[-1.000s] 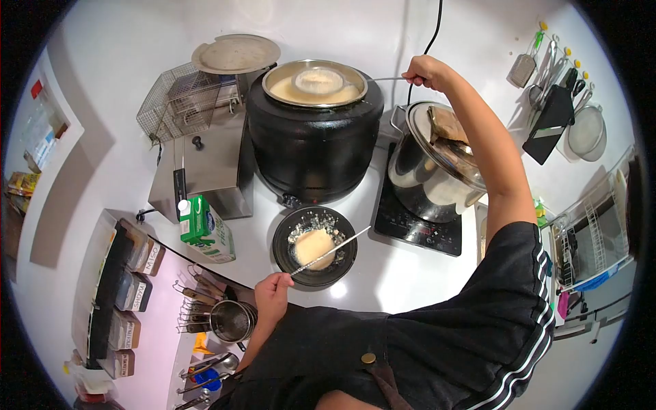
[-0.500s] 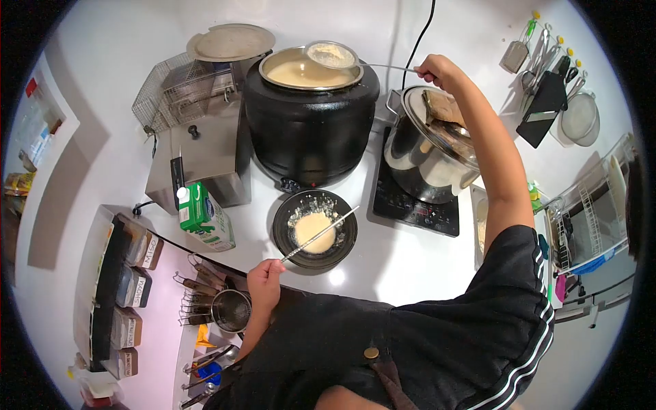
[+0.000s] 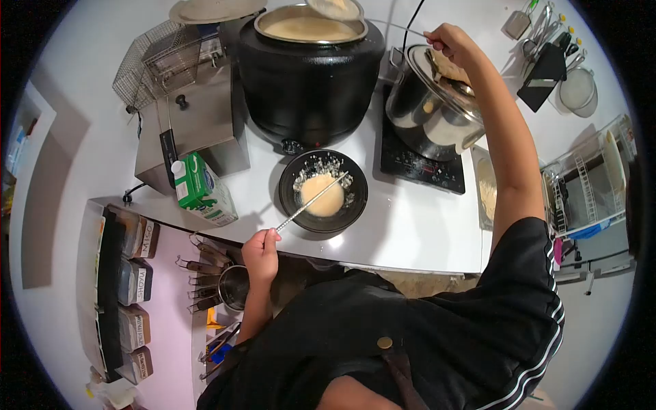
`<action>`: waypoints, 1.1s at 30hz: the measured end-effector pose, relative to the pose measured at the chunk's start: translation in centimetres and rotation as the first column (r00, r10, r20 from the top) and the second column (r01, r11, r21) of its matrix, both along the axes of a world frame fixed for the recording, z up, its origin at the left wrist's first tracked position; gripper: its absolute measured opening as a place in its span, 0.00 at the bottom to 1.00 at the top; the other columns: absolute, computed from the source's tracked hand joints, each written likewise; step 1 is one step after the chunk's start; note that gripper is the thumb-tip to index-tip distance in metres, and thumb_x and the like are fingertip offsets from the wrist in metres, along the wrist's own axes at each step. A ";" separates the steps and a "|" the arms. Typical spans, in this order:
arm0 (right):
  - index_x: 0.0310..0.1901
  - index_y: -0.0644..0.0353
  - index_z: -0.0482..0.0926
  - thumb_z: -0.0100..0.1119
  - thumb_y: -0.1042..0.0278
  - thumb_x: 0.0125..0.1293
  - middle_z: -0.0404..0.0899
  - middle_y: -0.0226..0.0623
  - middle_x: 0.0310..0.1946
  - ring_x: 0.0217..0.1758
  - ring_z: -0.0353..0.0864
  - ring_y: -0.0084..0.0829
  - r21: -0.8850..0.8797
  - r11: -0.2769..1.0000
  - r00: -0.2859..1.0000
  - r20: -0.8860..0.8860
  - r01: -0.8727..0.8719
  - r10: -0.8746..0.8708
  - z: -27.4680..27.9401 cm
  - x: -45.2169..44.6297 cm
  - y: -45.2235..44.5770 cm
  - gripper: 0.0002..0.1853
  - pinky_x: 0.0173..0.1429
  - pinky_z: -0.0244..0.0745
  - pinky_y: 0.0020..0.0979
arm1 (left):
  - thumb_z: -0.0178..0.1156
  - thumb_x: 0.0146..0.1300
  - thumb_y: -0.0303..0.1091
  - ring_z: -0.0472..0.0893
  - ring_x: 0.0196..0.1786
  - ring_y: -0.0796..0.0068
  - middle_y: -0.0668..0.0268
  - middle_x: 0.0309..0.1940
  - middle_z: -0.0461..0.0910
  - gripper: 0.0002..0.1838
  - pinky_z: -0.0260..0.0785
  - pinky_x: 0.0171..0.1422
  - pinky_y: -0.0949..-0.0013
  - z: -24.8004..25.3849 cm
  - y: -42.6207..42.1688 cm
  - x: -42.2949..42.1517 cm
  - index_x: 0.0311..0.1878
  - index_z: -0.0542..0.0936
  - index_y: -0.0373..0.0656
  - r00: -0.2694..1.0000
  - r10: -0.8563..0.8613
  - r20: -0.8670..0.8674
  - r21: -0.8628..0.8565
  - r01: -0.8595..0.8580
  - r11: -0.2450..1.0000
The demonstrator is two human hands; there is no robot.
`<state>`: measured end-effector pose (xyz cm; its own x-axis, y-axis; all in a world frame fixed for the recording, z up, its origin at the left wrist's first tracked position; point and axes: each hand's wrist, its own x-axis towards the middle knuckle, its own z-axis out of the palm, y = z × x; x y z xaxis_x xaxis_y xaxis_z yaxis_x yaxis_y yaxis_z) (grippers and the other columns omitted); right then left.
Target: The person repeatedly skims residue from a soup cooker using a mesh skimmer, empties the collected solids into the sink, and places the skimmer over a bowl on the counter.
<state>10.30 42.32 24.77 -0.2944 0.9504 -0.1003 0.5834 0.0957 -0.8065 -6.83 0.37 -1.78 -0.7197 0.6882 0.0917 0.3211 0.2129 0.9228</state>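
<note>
My left hand point(image 3: 262, 254) is closed on the near end of a slim metal stick point(image 3: 311, 202), whose far end reaches over a black bowl point(image 3: 357, 214). Creamy liquid point(image 3: 322, 196) fills the bowl's bottom, with pale bits up its inner wall. High on the right, my right hand point(image 3: 444, 42) grips the thin handle of a round strainer point(image 3: 335, 8). The strainer is tilted over the rim of a big black soup kettle point(image 3: 307, 85) and holds something pale. Light-coloured liquid point(image 3: 311, 28) shows inside the kettle.
A green-and-white carton point(image 3: 203, 189) stands left of the bowl, before a steel appliance point(image 3: 195, 126) with wire baskets point(image 3: 154, 65). At the right, a lidded steel pot point(image 3: 430, 113) sits on a black induction cooker point(image 3: 424, 169). Utensils point(image 3: 540, 51) hang on the wall.
The strainer has been lifted off the kettle's liquid up to its back rim and tilted. The view has shifted, so counter items appear higher. My left hand still holds the stick at the bowl.
</note>
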 end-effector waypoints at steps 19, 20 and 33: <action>0.25 0.60 0.74 0.51 0.69 0.58 0.69 0.25 0.15 0.14 0.60 0.10 -0.239 0.968 0.936 -0.351 -0.078 -0.011 0.6 10.1 -3.5 0.07 0.13 0.43 0.15 | 0.53 0.59 0.34 0.61 0.21 0.85 0.72 0.13 0.67 0.13 0.55 0.25 0.77 3.4 5.1 9.6 0.24 0.76 0.36 0.991 -0.130 -0.042 0.127 0.134 0.983; 0.22 0.55 0.72 0.54 0.64 0.57 0.66 0.19 0.12 0.09 0.46 0.08 -0.238 0.967 0.907 -0.421 -0.095 -0.015 0.2 12.5 -3.0 0.09 0.12 0.35 0.14 | 0.53 0.58 0.34 0.62 0.22 0.85 0.72 0.14 0.67 0.13 0.55 0.26 0.78 3.6 6.1 11.8 0.24 0.76 0.35 0.984 -0.172 -0.050 0.170 0.178 0.969; 0.24 0.60 0.76 0.55 0.58 0.54 0.75 0.33 0.16 0.17 0.72 0.28 0.750 0.609 0.857 0.113 0.259 -0.503 -10.0 55.3 -9.3 0.12 0.21 0.64 0.24 | 0.51 0.56 0.42 0.75 0.26 0.57 0.59 0.19 0.75 0.14 0.65 0.30 0.62 0.5 28.8 45.5 0.23 0.78 0.45 0.723 -0.518 -0.456 -0.082 0.546 0.834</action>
<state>65.61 33.00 14.75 0.0382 0.7885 0.6139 0.8842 0.2595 -0.3883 38.70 29.13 -1.30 -0.1061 0.9295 0.3533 0.7387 -0.1642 0.6538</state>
